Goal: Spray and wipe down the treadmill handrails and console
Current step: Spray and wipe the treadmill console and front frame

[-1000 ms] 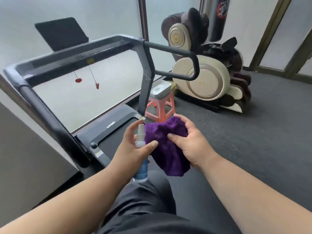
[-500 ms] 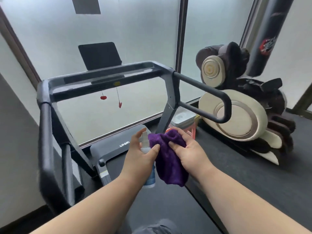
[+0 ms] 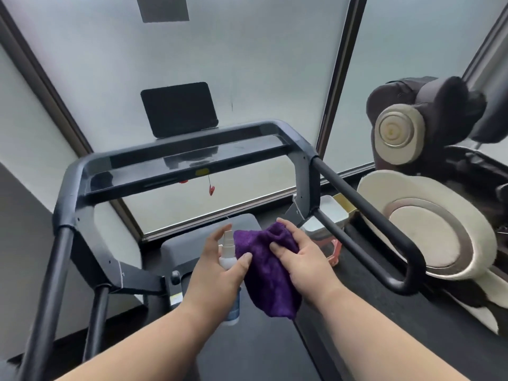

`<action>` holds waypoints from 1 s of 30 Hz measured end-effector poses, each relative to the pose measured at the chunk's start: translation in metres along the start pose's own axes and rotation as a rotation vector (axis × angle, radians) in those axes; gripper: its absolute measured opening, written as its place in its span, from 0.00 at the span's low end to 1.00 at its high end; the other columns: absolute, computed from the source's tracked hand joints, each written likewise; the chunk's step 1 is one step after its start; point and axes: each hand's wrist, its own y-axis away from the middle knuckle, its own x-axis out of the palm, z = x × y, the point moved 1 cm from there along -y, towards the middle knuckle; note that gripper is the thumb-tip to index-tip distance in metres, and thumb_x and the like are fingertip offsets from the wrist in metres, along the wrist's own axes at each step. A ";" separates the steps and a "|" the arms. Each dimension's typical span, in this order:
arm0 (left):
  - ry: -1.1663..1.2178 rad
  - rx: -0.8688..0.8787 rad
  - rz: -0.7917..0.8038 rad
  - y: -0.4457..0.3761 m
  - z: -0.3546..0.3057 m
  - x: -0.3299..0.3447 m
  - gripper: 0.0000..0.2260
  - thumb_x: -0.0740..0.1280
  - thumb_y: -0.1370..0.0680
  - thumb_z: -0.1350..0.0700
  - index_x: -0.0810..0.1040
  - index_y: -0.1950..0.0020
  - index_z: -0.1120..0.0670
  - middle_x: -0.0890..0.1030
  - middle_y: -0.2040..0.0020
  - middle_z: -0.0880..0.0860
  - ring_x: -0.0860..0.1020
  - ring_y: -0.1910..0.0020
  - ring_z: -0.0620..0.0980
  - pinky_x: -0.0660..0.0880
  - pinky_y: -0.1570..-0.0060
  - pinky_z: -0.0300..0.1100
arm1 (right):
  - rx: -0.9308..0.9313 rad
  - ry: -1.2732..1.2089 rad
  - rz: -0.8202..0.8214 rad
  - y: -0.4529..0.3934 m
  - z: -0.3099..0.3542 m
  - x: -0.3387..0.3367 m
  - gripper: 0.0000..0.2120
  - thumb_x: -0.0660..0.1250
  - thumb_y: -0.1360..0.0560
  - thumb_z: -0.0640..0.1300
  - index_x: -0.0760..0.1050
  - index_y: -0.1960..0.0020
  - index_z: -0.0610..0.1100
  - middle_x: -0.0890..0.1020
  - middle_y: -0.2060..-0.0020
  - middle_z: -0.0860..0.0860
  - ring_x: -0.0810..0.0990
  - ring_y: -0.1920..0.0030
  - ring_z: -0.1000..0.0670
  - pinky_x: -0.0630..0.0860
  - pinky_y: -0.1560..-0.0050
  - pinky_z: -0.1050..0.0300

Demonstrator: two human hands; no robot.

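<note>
My left hand (image 3: 217, 273) grips a small white spray bottle (image 3: 228, 253) with a blue lower part, its nozzle close to a purple cloth (image 3: 265, 268). My right hand (image 3: 302, 257) holds that cloth bunched up, its end hanging down. Both hands are low in the middle of the view, above the treadmill belt (image 3: 247, 353). The dark glossy console (image 3: 187, 160) spans the top of the frame ahead. The left handrail (image 3: 55, 265) runs down the left side, and the right handrail (image 3: 365, 213) loops back on the right.
A black tablet (image 3: 178, 110) stands on the console's far edge. A red safety clip (image 3: 211, 190) hangs under the console. A cream and brown massage chair (image 3: 428, 210) fills the right side. A white box on an orange stool (image 3: 330, 229) sits beside the treadmill. Frosted windows lie ahead.
The view has swung left and up, bringing the console and both handrails square in front. Both hands keep their hold on bottle and cloth in the same pose.
</note>
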 end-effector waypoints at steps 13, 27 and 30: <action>-0.103 -0.031 -0.082 -0.099 -0.023 0.014 0.26 0.73 0.23 0.55 0.66 0.35 0.31 0.83 0.47 0.46 0.83 0.53 0.42 0.80 0.51 0.37 | 0.028 0.027 0.155 -0.100 0.039 -0.018 0.23 0.76 0.32 0.56 0.73 0.42 0.73 0.83 0.46 0.64 0.82 0.46 0.60 0.78 0.52 0.67; -0.114 -0.168 -0.354 -0.178 -0.013 0.027 0.26 0.74 0.29 0.45 0.67 0.38 0.24 0.82 0.44 0.49 0.83 0.55 0.48 0.82 0.50 0.52 | 0.058 0.089 0.444 -0.230 0.045 -0.023 0.23 0.75 0.30 0.49 0.72 0.42 0.70 0.84 0.47 0.61 0.83 0.48 0.57 0.79 0.53 0.65; -0.109 -0.180 -0.390 -0.192 0.001 0.012 0.27 0.75 0.25 0.52 0.67 0.39 0.24 0.82 0.45 0.49 0.83 0.55 0.44 0.80 0.52 0.42 | 0.063 0.114 0.476 -0.250 0.040 -0.003 0.23 0.74 0.29 0.48 0.71 0.42 0.70 0.82 0.49 0.66 0.83 0.50 0.60 0.78 0.54 0.67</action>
